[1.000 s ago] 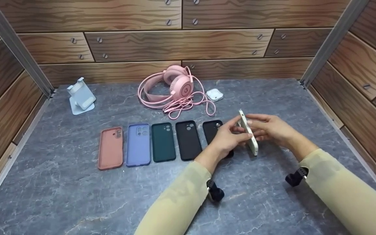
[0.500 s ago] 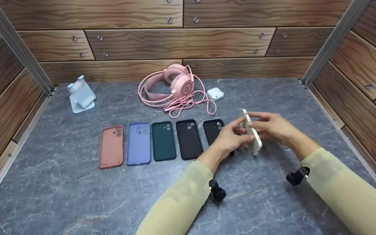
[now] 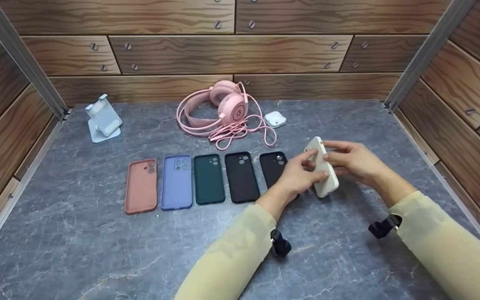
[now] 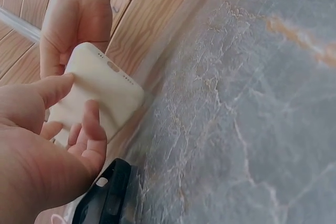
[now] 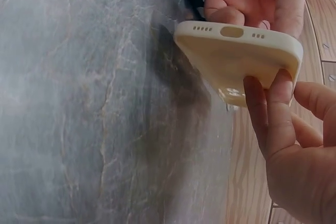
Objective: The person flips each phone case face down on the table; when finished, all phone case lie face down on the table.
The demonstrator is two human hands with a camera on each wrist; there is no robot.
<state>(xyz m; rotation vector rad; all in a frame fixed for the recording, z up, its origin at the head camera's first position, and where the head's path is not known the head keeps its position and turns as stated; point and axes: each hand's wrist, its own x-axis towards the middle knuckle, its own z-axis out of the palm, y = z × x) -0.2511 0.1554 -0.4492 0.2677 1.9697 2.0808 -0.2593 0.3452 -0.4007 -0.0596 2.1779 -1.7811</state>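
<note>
Head view: from above, looking forward and down across the grey table (image 3: pixel 77 233) to the wooden back wall (image 3: pixel 231 54).
Left wrist view: very close, facing past the left hand (image 4: pixel 37 156).
Right wrist view: very close, low over the table.
Shared: cream phone case (image 3: pixel 322 168), both hands.

A grey, marble-patterned tabletop (image 3: pixel 77 241) with pale and rust-coloured veins fills the lower part of the head view. It is enclosed at the back and on both sides by brown wood-grain panel walls (image 3: pixel 231 54) made of staggered planks dotted with silver screw heads. Slanting grey metal corner posts (image 3: pixel 19 58) stand where the back wall meets the side walls, and even, soft light falls across the whole surface.
</note>
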